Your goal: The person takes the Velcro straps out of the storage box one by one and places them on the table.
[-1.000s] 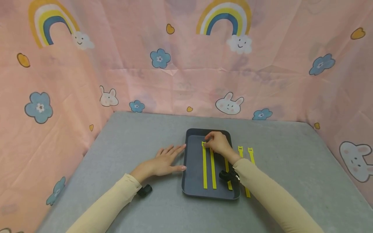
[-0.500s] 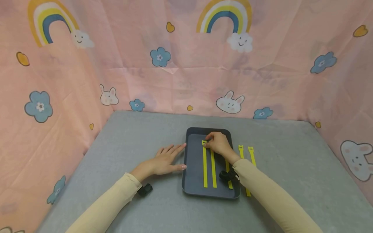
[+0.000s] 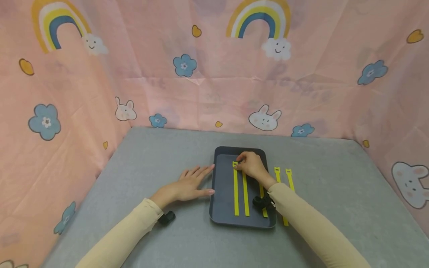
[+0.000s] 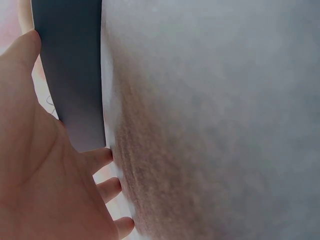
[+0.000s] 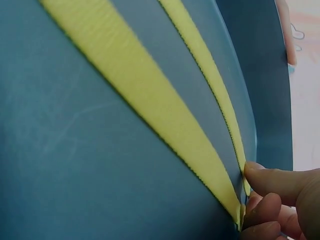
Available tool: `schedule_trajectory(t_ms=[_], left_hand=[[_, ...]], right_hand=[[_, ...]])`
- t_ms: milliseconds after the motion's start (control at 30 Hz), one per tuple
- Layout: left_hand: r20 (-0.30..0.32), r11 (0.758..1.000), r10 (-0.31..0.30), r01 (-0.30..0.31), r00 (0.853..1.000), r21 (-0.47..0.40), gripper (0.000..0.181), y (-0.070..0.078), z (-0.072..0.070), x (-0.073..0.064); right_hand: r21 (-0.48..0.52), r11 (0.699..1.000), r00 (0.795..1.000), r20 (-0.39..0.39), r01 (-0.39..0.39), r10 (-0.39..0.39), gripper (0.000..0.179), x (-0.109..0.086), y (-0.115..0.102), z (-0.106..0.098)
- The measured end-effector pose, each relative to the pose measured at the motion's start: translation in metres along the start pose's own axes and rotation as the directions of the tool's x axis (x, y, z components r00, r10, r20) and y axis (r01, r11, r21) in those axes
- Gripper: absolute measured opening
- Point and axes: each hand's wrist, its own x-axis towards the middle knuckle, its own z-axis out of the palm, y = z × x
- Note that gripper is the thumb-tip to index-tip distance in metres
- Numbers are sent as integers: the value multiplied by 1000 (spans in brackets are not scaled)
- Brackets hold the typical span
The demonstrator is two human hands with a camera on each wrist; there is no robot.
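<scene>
A dark grey tray (image 3: pixel 222 214) holds several yellow hook-and-loop cable ties. My right hand (image 3: pixel 252 165) is over the tray, pinching the slotted head of the leftmost tie (image 3: pixel 236 193) between thumb and fingertips. In the right wrist view the thumb (image 5: pixel 275 182) lies against that tie (image 5: pixel 215 95), and the curled fingers are beside the end of the neighbouring tie (image 5: pixel 150 95). A third tie (image 3: pixel 265 213) is partly hidden under my right wrist. My left hand (image 3: pixel 187 188) is spread flat, its thumb and fingertips touching the tray's left wall (image 4: pixel 72 75).
Two more yellow ties lie on the grey table (image 3: pixel 151 156) right of the tray: one (image 3: pixel 277 174) is partly covered by my right sleeve, the other (image 3: pixel 290 180) is beside it. Pink patterned cloth (image 3: pixel 214 93) stands around the table's back and sides.
Both hands, the tray and the ties keep almost the same places. The view has only shifted very slightly.
</scene>
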Motion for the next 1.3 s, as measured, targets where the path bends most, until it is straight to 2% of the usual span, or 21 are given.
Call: schedule_trajectory(t_ms=[333,633,767,1033,1300], left_hand=[[5,1000,-4,4,1000,18,88,7,-6,-5],[-4,1000,-1,1,1000,22,88,8,-6,-4],[3,1000,-6,6,1000,25,88,8,-6,-4],[-6,1000,-2,2,1000,31,88,8,-6,-3],[-5,1000,7,-7,1000,12,89,5,-6,-2]], right_hand=[[2,1000,1000,4,16,-16,26,1,0,-1],[-35,995,995,-37,90,-91,21,-1,-1,-1],[-36,995,995,-42,90,-92,21,-2,-1,1],[-105,990,994,-51,94,-99,27,-1,-2,0],[-106,991,995,-32,86,-90,25,-2,-1,-2]])
